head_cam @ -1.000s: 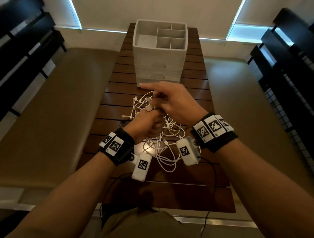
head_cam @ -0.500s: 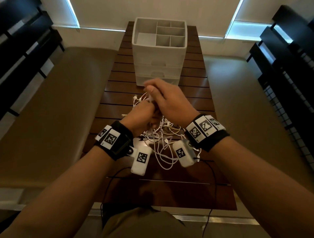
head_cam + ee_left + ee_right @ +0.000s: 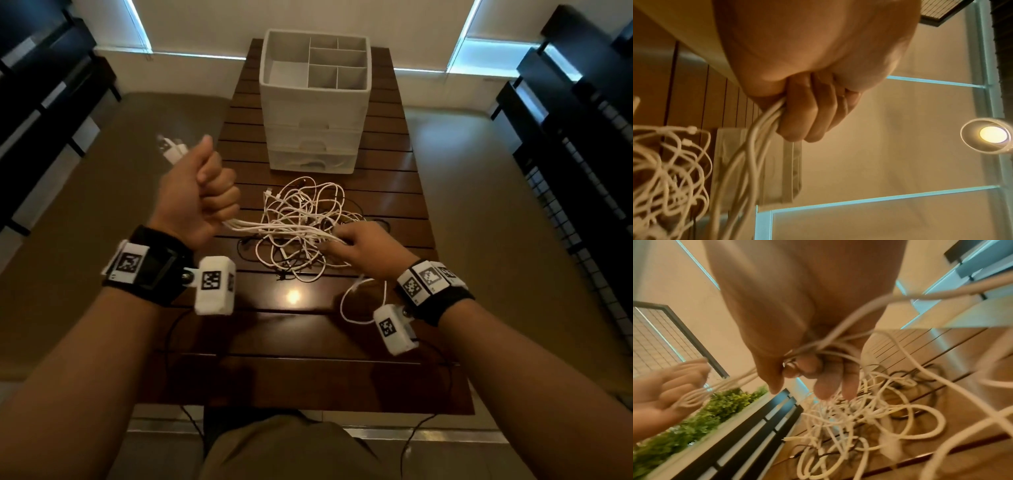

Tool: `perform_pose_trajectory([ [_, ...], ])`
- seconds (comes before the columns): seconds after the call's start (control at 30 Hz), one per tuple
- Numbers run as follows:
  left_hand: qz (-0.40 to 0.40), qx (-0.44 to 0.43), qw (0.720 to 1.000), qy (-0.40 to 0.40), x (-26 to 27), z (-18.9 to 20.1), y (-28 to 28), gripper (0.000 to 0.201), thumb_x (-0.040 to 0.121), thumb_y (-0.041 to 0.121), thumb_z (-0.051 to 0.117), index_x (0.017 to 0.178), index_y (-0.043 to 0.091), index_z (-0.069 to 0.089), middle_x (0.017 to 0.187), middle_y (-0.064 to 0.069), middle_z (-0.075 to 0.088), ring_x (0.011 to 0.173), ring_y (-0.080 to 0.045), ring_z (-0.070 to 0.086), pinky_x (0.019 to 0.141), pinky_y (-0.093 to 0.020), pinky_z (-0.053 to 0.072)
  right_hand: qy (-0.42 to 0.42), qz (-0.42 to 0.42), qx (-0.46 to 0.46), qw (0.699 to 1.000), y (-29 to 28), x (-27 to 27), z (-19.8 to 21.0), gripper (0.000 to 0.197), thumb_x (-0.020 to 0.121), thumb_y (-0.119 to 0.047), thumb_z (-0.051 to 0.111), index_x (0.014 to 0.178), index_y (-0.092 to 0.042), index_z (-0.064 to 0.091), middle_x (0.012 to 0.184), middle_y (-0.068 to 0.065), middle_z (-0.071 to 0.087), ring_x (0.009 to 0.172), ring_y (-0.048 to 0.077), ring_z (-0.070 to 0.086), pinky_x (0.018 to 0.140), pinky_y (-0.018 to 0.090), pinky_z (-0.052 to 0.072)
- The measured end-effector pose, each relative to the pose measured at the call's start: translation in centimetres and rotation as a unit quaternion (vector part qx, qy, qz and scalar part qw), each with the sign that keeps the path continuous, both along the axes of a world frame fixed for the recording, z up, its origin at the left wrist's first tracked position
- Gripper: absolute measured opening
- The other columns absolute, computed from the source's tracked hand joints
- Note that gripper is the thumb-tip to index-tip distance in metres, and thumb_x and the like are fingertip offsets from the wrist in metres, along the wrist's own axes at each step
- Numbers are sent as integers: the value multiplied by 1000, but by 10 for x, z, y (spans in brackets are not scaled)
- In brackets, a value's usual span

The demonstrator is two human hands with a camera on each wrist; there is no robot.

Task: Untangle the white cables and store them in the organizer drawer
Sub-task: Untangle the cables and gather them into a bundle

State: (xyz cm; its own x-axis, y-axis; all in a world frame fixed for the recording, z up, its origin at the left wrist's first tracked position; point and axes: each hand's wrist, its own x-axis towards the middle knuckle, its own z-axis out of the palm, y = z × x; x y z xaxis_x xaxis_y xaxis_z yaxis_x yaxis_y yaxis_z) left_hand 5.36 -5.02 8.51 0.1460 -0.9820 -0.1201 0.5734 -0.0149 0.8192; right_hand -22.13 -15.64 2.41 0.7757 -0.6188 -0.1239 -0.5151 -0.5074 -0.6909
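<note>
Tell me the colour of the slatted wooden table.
Dark reddish-brown slatted wooden table, best seen in the head view.

Dark slatted wooden desk (image 3: 394, 192), white organizer (image 3: 315, 102) standing at its far end, tangled white cables (image 3: 305, 219) heaped mid-desk, thin black cables (image 3: 246, 246) among them

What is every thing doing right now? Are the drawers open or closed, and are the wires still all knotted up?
Left hand: fist gripping a bundle of white strands.
Right hand: fingers curled, pinching the same strands.
White cables: tangled heap on the table, some strands pulled taut between the hands.
Organizer: upright, drawers closed, top compartments empty.
Table: holds the heap and organizer.
</note>
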Motion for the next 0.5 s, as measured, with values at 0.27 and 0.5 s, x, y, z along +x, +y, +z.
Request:
perform_pose_trajectory([
  [0.27,42,108,947,-300,-24,-18,5,52,109,50,43,96,9,72,56,8,29,44,-8,23,40,-20,18,-27,-16,-177,984,-1,15,28,43,105,-54,49,71,-28,54,57,-8,50,51,8,47,54,32,38],
  [0.5,-48,-55,831,-551,-58,-15,-11,37,102,50,55,113,19,73,82,11,69,72,-7,60,67,-29,48,1,69,-254,965,-14,50,65,18,104,-28,55,104,-12,64,98,2,57,86,23,57,72,37,43],
])
